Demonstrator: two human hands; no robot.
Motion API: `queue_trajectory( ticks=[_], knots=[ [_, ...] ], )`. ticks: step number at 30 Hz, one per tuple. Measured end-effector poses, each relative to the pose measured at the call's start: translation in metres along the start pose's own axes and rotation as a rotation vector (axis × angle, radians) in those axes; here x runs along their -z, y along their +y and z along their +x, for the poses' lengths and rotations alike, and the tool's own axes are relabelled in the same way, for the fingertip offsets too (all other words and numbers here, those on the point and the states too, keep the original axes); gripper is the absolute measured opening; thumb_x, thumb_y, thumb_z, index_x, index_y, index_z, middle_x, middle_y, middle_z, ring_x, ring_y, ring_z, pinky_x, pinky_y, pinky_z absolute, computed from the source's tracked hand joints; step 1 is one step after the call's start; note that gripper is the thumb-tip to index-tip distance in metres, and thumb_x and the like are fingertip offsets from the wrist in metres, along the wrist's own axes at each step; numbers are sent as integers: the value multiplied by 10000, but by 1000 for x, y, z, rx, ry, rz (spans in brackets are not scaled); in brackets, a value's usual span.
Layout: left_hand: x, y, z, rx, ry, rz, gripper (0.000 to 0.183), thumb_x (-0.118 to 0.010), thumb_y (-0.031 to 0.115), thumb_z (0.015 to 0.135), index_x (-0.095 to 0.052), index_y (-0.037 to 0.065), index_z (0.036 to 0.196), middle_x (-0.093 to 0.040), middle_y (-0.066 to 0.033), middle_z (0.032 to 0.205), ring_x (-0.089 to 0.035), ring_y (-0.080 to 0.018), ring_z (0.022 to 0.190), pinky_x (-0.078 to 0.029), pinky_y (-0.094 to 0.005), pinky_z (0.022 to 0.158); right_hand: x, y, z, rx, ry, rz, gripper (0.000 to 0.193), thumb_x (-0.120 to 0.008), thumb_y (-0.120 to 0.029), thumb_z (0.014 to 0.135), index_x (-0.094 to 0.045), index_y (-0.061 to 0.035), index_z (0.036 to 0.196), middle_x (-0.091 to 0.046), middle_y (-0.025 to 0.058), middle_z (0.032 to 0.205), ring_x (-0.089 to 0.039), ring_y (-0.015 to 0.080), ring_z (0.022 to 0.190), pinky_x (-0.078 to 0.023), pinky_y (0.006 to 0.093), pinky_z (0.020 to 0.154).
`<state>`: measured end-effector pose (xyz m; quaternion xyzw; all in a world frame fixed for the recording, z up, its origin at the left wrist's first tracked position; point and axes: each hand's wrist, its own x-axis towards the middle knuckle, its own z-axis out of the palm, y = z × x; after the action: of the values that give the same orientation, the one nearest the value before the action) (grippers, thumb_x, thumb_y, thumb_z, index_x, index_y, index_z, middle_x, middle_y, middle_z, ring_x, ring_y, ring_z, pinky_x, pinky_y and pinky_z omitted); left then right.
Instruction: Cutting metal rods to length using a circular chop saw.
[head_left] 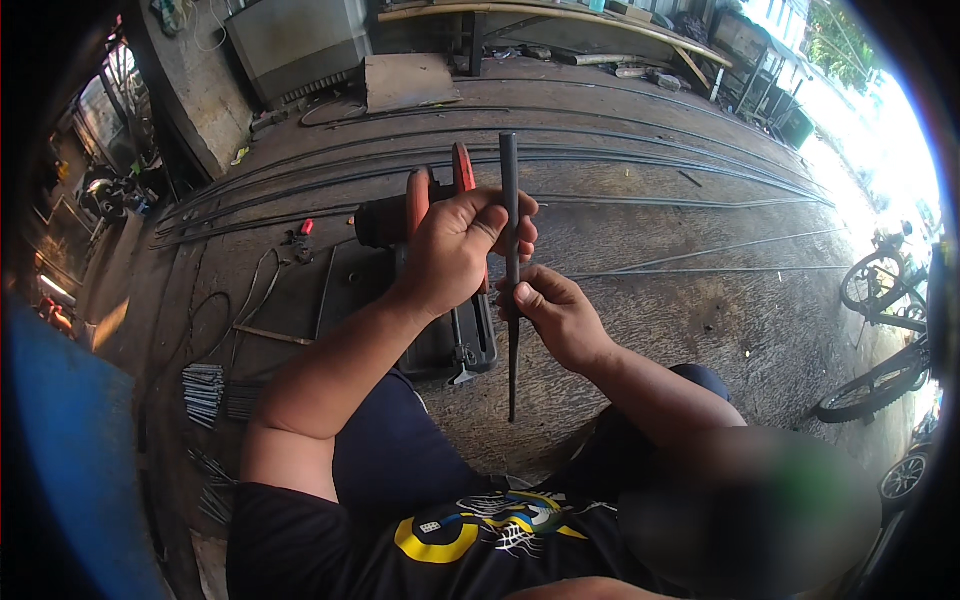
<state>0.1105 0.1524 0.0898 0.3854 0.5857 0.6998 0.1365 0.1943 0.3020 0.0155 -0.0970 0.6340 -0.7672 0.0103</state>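
A dark metal rod (511, 165), thick at the top and tapering to a thin lower end, stands almost upright in front of me. My left hand (458, 245) is closed round its upper part, thumb pressed along the side. Lower down, my right hand (560, 318) grips the same rod between thumb and fingers. Just behind it on the floor is a cut-off saw (420, 205) with red-orange parts and a black base (482, 345). My hands and left forearm partly hide the saw.
Long thin steel bars (640, 155) lie across the floor beyond the saw. Bundles of short cut rods (204, 392) are at the left, near a cable (262, 290). A cardboard piece (408, 82) leans at the back. Bicycle wheels (875, 385) stand at the right.
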Motion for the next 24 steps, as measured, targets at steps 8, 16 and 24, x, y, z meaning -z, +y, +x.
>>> queue_trajectory(
  ticks=[8,16,24],
  knots=[
    [3,-16,-2,45,-66,-292,250,-368,85,1013,-573,-26,1102,-629,-90,911,-634,-163,841,-533,-310,825,-15,3,1,-67,-30,412,353,-405,-365,1009,-510,-40,1101,-569,75,844,-576,178,787,-457,316,744],
    [84,-84,45,-220,321,612,254,-472,116,979,-527,-3,1197,-622,-66,1027,-603,-154,958,-485,-300,890,35,45,60,99,351,147,320,-437,-332,1006,-527,-32,945,-538,49,756,-534,147,616,-440,278,570],
    [167,-149,44,434,547,655,601,-634,380,835,-459,3,1270,-565,-213,1202,-589,-269,1088,-489,-362,889,70,187,58,-117,614,102,295,-424,-263,1013,-550,-29,885,-492,10,623,-459,109,495,-380,264,461]
  ],
)
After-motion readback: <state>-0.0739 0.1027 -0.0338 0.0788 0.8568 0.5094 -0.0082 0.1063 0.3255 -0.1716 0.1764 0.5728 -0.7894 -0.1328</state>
